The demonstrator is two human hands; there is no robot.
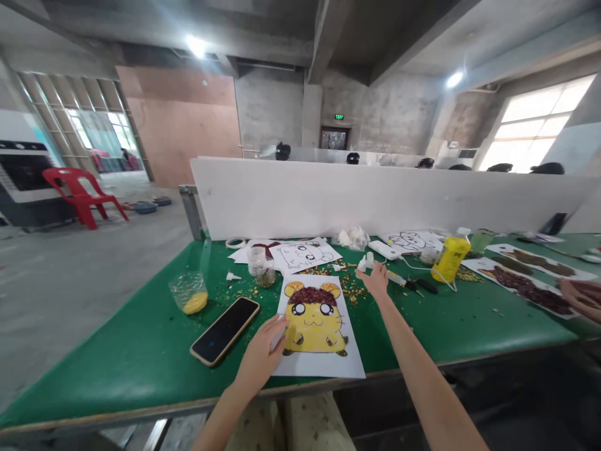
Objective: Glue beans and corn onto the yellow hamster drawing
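Observation:
A sheet of paper with a yellow hamster picture point(313, 326) lies before me, its head covered with dark red grains and its ears with golden ones. My left hand point(263, 346) rests along the sheet's left edge, fingers stretched and thumb apart. Beyond the sheet's upper right corner, my right hand point(375, 282) has thumb and fingers around a small white plastic bottle point(365, 260), partly hidden by the fingers. Scattered yellow grains point(353, 289) lie beside that hand. A phone point(225, 331) lies left of my left hand.
A tipped clear cup point(188, 294) holds yellow material at left; clear jars point(263, 273) stand behind the sheet. Outline drawings point(305, 255) lie farther back. A yellow bottle point(451, 257), cable and keys point(414, 286) are at right. Another person's hand point(582, 299) is far right. A white partition point(375, 197) borders the table.

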